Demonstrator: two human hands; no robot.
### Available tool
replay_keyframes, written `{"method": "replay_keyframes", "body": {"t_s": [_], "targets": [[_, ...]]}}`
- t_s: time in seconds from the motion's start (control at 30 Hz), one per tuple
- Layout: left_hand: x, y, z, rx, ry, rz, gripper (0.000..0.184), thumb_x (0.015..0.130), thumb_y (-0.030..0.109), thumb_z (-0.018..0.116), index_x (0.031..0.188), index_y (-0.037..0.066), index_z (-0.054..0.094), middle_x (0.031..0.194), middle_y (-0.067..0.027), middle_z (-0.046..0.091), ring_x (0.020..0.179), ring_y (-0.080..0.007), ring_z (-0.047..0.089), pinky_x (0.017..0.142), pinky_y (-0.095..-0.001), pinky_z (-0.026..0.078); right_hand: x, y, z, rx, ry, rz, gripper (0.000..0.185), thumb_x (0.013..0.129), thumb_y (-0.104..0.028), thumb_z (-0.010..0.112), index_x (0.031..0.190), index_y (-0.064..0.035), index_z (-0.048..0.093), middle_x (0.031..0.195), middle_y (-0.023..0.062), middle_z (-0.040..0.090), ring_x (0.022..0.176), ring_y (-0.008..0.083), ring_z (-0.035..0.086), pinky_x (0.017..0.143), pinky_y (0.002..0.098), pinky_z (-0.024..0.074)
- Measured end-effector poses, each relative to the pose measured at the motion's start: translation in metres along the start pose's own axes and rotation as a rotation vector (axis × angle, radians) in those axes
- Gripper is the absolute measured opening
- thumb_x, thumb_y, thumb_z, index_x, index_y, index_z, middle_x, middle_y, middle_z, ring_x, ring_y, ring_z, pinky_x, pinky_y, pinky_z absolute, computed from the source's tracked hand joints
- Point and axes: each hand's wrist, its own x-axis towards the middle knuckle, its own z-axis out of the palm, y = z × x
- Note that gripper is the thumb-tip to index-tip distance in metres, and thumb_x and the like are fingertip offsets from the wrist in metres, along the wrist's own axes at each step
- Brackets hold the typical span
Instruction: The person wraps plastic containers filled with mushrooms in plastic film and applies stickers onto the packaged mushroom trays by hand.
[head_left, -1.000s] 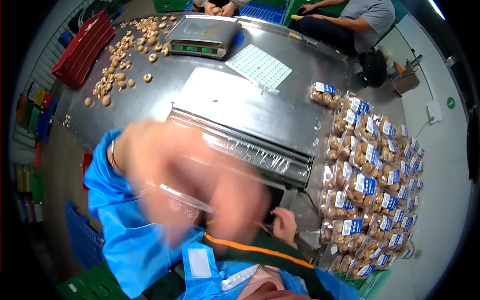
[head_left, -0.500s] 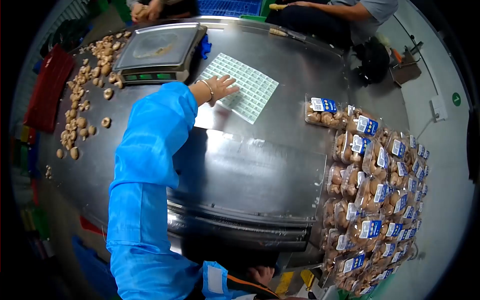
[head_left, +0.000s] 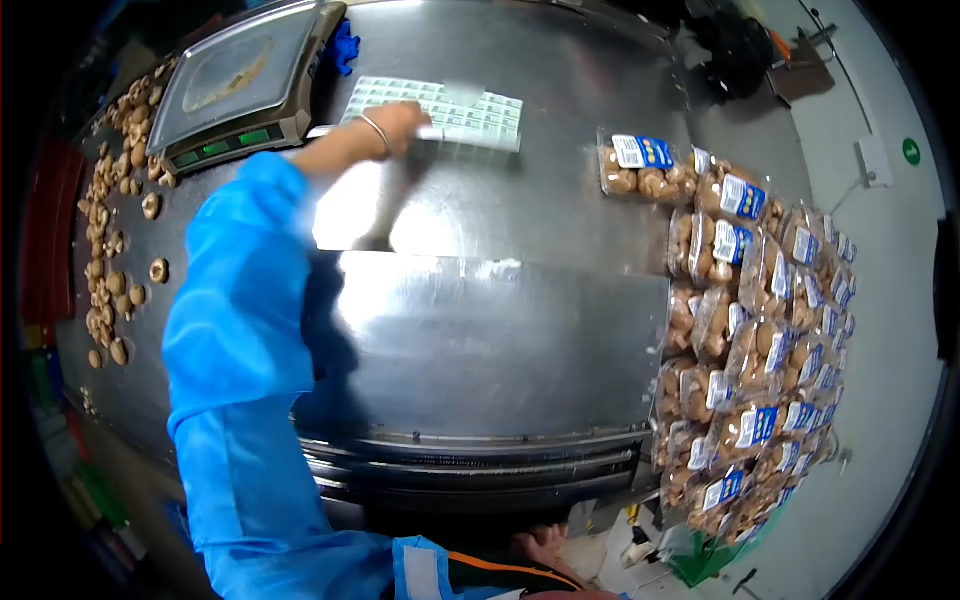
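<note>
My left hand (head_left: 405,125), in a blue sleeve with a bangle at the wrist, is closed on the near edge of a sheet of printed labels (head_left: 480,108). That edge is bent up off the steel table, and the sheet is partly blurred. The fingertips are hard to see. My right hand (head_left: 542,543) is low in front of my body, below the table's front edge. Its fingers are small and partly hidden, and I cannot make out anything in it.
A weighing scale (head_left: 235,75) stands at the back left, with a blue cloth (head_left: 345,48) beside it. Loose mushrooms (head_left: 115,290) lie along the left side of the steel table (head_left: 500,340). Labelled clear packs of mushrooms (head_left: 755,345) are stacked at the right.
My left hand has gone from lying spread on the label sheet to closing on its near edge and lifting it. The view has shifted, so the people at the back are out of frame.
</note>
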Motion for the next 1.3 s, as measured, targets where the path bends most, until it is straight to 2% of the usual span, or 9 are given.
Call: {"method": "replay_keyframes", "body": {"t_s": [0.17,0.47,0.57,0.67,0.7,0.8,0.97,1.07,1.3], "targets": [[-0.141,-0.061,-0.124,-0.449,0.722,-0.333,0.037,0.075,0.036,0.063,0.091,0.003,0.063,0.072,-0.0090,0.063,0.065,-0.0148,0.058,0.061,-0.0314,0.045,-0.020,0.015,0.017,-0.093,0.034,-0.065,0.029,0.059,-0.021,0.067,0.086,-0.0216,0.057,0.090,0.0037,0.046,0.086,0.0240,0.045,0.072,0.0403,0.0318],[-0.510,-0.053,-0.174,-0.618,2.005,-0.793,0.040,0.075,0.012,0.069,0.109,0.000,0.053,0.100,-0.0107,0.060,0.086,-0.0190,0.058,0.075,-0.0319,0.047,0.019,-0.024,-0.016,-0.059,0.208,-0.141,0.010,0.070,-0.014,0.057,0.079,-0.0163,0.061,0.084,0.0036,0.052,0.076,0.0232,0.050,0.068,0.0360,0.0350],[-0.541,0.008,-0.184,-0.402,1.928,-0.820,0.039,0.077,0.016,0.067,0.110,-0.001,0.052,0.098,-0.0113,0.060,0.085,-0.0196,0.058,0.072,-0.0328,0.047,0.026,-0.032,-0.023,0.120,0.341,-0.185,0.009,0.070,-0.007,0.056,0.078,-0.0110,0.060,0.080,0.0051,0.053,0.074,0.0232,0.050,0.067,0.0343,0.0371],[-0.530,0.120,-0.159,-0.044,1.137,-0.971,0.026,0.084,0.006,0.052,0.111,0.003,0.054,0.104,-0.0164,0.060,0.097,-0.0236,0.058,0.077,-0.0314,0.049,0.021,-0.052,-0.043,0.558,0.363,-0.193,0.014,0.075,0.002,0.054,0.086,-0.0056,0.058,0.080,0.0071,0.055,0.073,0.0210,0.052,0.065,0.0283,0.0410],[-0.517,0.162,-0.159,0.274,1.166,-0.265,0.018,0.082,0.008,0.056,0.099,0.003,0.059,0.110,-0.0182,0.058,0.095,-0.0264,0.060,0.074,-0.0303,0.050,0.012,-0.041,-0.033,0.839,0.229,-0.017,0.019,0.081,-0.003,0.051,0.100,-0.0043,0.053,0.085,0.0053,0.055,0.074,0.0183,0.053,0.066,0.0258,0.0423],[-0.480,0.299,-0.166,0.219,0.899,0.362,0.031,0.080,0.010,0.054,0.108,0.019,0.061,0.111,-0.0075,0.058,0.102,-0.0187,0.056,0.089,-0.0337,0.043,0.025,-0.057,-0.082,2.079,0.139,0.211,0.044,0.089,-0.033,0.044,0.123,-0.0053,0.042,0.120,0.0114,0.048,0.106,0.0223,0.050,0.088,0.0343,0.0432],[-0.445,0.404,-0.121,0.048,0.783,0.954,0.022,0.082,0.013,0.056,0.103,0.009,0.059,0.104,-0.0088,0.060,0.096,-0.0221,0.059,0.085,-0.0362,0.045,-0.015,0.023,-0.139,2.337,-0.215,-0.300,0.094,0.077,-0.071,0.032,0.136,0.0018,0.022,0.137,0.0189,0.029,0.123,0.0302,0.033,0.103,0.0417,0.0237],[-0.418,0.463,-0.113,0.023,0.648,1.153,0.023,0.080,0.013,0.057,0.103,0.008,0.060,0.104,-0.0097,0.060,0.098,-0.0233,0.058,0.087,-0.0373,0.044,-0.081,0.102,-0.125,2.156,0.188,-0.107,0.101,0.069,-0.077,0.041,0.135,-0.0005,0.028,0.137,0.0153,0.032,0.122,0.0304,0.036,0.102,0.0433,0.0273],[-0.369,0.578,-0.097,0.035,0.574,1.293,0.029,0.075,0.015,0.058,0.103,0.008,0.059,0.109,-0.0079,0.057,0.108,-0.0260,0.050,0.093,-0.0400,0.037,-0.217,0.130,-0.142,1.517,0.471,0.275,0.043,0.081,-0.005,0.058,0.120,0.0040,0.043,0.112,0.0107,0.054,0.098,0.0182,0.054,0.084,0.0312,0.0438]]}}
